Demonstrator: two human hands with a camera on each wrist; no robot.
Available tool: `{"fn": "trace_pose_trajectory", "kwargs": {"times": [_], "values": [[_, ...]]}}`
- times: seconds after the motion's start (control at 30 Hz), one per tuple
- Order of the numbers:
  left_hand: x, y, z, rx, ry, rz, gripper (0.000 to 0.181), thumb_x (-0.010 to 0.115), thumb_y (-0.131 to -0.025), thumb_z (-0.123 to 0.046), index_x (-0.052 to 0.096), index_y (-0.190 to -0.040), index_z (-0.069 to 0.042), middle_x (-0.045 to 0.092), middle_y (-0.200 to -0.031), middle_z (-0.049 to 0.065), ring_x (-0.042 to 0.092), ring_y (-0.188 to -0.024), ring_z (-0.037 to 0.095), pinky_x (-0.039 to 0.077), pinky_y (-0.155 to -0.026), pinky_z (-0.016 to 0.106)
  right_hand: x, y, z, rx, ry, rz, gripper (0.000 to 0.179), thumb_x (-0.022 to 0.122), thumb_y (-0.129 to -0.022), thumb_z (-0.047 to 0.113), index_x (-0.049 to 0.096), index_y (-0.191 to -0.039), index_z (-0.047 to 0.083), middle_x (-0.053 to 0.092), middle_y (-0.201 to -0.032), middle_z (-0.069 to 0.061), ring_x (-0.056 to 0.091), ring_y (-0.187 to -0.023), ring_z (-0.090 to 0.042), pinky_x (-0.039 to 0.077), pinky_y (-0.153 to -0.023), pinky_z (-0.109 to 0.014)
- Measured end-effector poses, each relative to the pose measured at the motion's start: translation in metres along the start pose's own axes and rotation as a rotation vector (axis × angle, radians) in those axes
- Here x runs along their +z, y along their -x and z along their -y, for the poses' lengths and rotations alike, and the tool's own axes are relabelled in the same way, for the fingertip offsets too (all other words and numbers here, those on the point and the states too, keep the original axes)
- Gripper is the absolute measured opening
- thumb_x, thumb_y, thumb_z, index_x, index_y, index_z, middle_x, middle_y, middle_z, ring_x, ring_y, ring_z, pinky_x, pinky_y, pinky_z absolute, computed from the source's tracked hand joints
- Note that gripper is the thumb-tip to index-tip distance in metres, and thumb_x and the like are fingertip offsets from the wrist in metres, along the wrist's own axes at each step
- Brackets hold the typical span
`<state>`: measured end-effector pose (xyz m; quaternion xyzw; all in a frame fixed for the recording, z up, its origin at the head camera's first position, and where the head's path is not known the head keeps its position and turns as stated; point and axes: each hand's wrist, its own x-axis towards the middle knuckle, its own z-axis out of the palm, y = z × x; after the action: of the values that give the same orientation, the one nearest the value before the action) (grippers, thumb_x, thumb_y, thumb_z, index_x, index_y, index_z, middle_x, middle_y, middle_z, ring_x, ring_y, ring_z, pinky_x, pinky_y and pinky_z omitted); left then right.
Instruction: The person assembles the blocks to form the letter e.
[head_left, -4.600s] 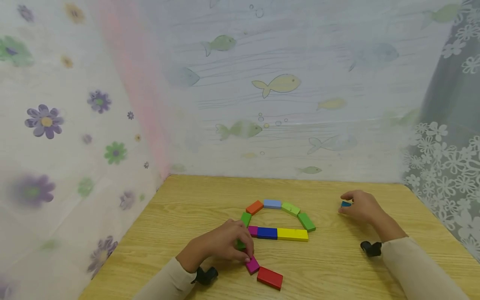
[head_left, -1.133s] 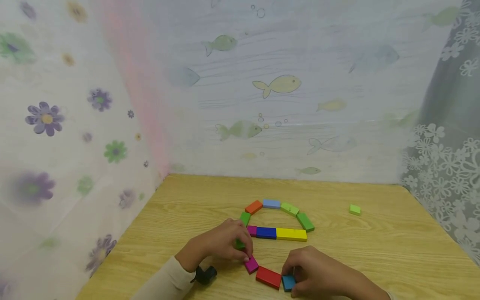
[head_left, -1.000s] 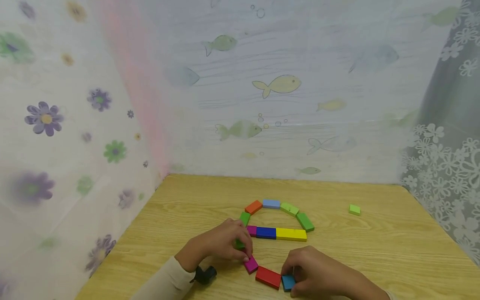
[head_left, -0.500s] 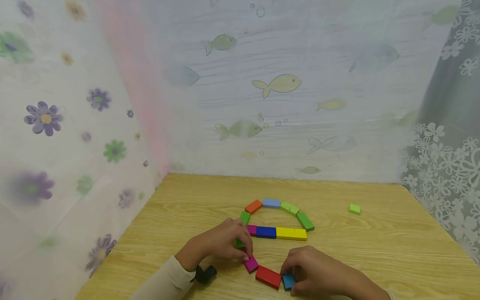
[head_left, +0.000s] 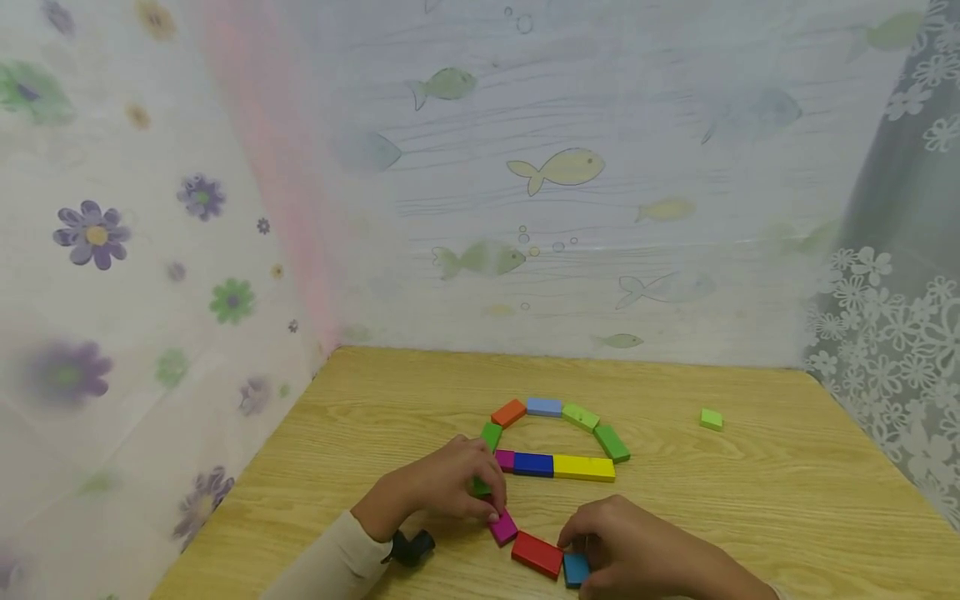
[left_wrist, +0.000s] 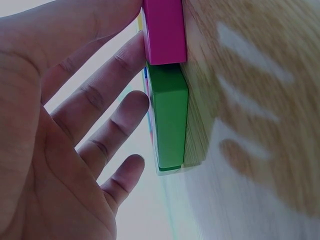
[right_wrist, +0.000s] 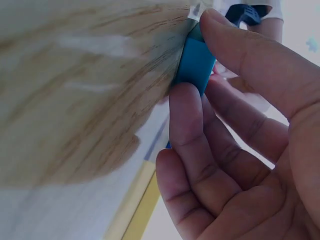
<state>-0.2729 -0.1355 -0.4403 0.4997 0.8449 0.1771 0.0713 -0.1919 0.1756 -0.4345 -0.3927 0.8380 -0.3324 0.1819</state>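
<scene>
A magenta block (head_left: pixel 503 527) lies on the table with my left hand (head_left: pixel 444 485) over it, thumb and fingertips at its edge. In the left wrist view a green block (left_wrist: pixel 170 120) adjoins it, near my loose outer fingers; the hand mostly hides that block in the head view. With thumb and fingers my right hand (head_left: pixel 637 546) pinches a small blue block (head_left: pixel 576 570), standing against the end of the red block (head_left: pixel 537 555). In the right wrist view, the thumb and a fingertip hold opposite ends of the blue block (right_wrist: pixel 194 65).
Beyond the hands, an orange block (head_left: pixel 508 413), a light blue block (head_left: pixel 543 407) and several green ones form an arch. Below it runs a row of magenta, dark blue (head_left: pixel 533 465) and yellow (head_left: pixel 583 467) blocks. A lime block (head_left: pixel 711 419) lies apart at right.
My right hand has brought the blue block from the far right to the red block's right end, exposing the lime block. Over the last second both hands stay nearly still.
</scene>
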Motion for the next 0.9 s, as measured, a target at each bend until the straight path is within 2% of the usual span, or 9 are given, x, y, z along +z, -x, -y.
{"fn": "trace_pose_trajectory", "kwargs": {"times": [0.2, 0.53, 0.9], "values": [[0.0001, 0.0006, -0.0003, 0.004, -0.007, -0.008, 0.005, 0.079, -0.092, -0.039, 0.077, -0.088, -0.039, 0.065, -0.097, -0.036, 0.049, -0.104, -0.003, 0.033, -0.090, 0.028, 0.0011, -0.0003, -0.0018, -0.035, 0.026, -0.010, 0.035, 0.088, -0.083, 0.029, 0.075, -0.115, 0.023, 0.067, -0.101, 0.019, 0.059, -0.078, 0.003, 0.054, -0.067, -0.019], [0.0001, -0.0001, 0.0001, 0.011, -0.011, -0.013, 0.004, 0.079, -0.092, -0.038, 0.078, -0.088, -0.039, 0.066, -0.097, -0.036, 0.049, -0.104, -0.003, 0.033, -0.089, 0.027, 0.0004, -0.0005, -0.0012, -0.019, 0.061, -0.011, 0.031, 0.087, -0.084, 0.026, 0.076, -0.113, 0.024, 0.065, -0.103, 0.019, 0.058, -0.079, 0.004, 0.054, -0.068, -0.018], [-0.0019, 0.0005, -0.0032, -0.001, -0.002, -0.004, 0.005, 0.079, -0.092, -0.039, 0.077, -0.087, -0.038, 0.065, -0.096, -0.036, 0.048, -0.103, -0.003, 0.033, -0.088, 0.027, 0.0004, -0.0002, -0.0028, -0.010, 0.044, -0.009, 0.032, 0.088, -0.084, 0.027, 0.076, -0.113, 0.024, 0.066, -0.104, 0.019, 0.059, -0.079, 0.004, 0.054, -0.068, -0.019]]}}
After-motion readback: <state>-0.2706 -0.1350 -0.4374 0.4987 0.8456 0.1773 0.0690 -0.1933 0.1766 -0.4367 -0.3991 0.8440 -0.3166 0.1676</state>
